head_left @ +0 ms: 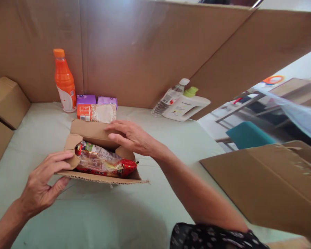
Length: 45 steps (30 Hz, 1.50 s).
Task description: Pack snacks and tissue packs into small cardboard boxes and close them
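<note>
A small open cardboard box (93, 177) sits on the pale green table. Inside lies a red and clear snack packet (103, 162). My left hand (45, 180) pinches the box's left side flap (72, 152) with bent fingers. My right hand (131, 136) lies on the far flap (90, 130), fingers stretched along it and pressing it.
Behind the box stand an orange drink bottle (64, 82), two purple packs (96, 100) and an orange-and-white packet (96, 112). A clear water bottle (169, 97) and a white detergent jug (186, 105) lie at the back right. Cardboard walls surround the table; boxes (5, 100) stand left, a flat cardboard sheet (269, 180) right.
</note>
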Each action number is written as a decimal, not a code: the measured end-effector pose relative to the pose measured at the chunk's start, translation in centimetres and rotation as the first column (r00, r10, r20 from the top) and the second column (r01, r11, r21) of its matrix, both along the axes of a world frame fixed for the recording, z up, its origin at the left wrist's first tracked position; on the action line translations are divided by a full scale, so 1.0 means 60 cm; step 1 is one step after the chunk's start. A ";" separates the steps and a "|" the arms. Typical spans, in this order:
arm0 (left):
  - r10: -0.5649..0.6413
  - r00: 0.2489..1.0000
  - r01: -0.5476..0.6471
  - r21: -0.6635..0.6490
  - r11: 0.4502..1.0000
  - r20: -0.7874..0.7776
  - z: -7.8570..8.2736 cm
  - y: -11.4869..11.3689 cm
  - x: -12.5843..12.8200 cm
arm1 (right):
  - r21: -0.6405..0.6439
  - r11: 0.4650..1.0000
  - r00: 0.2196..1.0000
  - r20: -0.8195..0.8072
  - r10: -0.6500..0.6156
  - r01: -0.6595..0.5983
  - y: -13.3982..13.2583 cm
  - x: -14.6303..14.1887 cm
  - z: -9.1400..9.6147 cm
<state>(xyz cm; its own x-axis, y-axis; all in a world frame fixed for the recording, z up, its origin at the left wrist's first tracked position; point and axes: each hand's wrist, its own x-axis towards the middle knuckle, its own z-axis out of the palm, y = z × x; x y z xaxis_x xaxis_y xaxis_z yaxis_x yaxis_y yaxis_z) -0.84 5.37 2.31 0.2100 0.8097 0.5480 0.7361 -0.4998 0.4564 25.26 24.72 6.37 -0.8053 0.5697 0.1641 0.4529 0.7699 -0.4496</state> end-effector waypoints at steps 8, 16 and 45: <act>0.254 0.958 -0.238 0.124 0.963 -0.132 0.013 0.039 0.025 | 0.196 0.979 0.978 -0.209 -0.011 0.053 -0.088 0.091 -0.002; 0.198 0.960 -0.176 0.124 0.977 -0.198 -0.005 0.065 0.000 | 0.214 0.973 0.995 -0.040 0.091 -0.081 -0.104 0.072 -0.049; 0.461 0.810 -0.415 0.200 0.887 -0.363 -0.040 -0.153 0.011 | 0.374 0.926 0.997 0.071 0.015 -0.041 -0.080 -0.079 -0.126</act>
<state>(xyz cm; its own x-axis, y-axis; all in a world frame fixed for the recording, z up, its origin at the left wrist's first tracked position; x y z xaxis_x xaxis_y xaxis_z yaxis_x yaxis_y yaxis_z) -0.16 -3.78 -0.12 0.0611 0.8091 0.5845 0.9929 -0.1094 0.0477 20.50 19.93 -1.18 -0.8364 0.4536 0.3076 0.4472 0.8893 -0.0955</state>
